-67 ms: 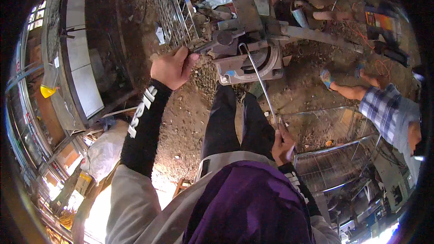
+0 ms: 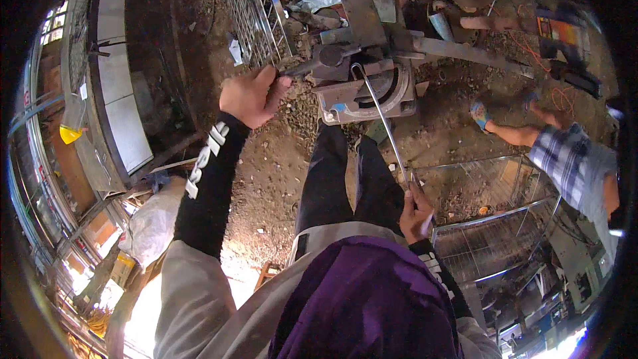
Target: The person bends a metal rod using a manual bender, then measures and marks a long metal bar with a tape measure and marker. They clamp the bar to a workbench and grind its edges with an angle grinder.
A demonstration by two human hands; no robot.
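A heavy grey metal bending machine point(image 2: 335, 108) with a curved slotted base stands on the dirt ground in front of my feet. My left hand point(image 2: 247, 98) is closed round the end of its lever point(image 2: 302, 68), left of the round pivot. A thin shiny metal rod point(image 2: 383, 117) slants from the machine down toward me. Its far end is bent into a small hook point(image 2: 357, 70) at the machine's head. Low on the right, my right hand point(image 2: 416, 214) grips the near end of this rod, thumb and fingers pressed together.
A steel grille point(image 2: 256, 10) leans beyond my left hand. A long flat metal bar point(image 2: 472, 54) runs rightward from the machine. Another person in a checked garment point(image 2: 558, 159) is at the right, above metal frames point(image 2: 492, 225). Orange cord point(image 2: 563, 100) lies at far right.
My left hand and forearm have shifted very slightly left. The rod and my right hand look the same.
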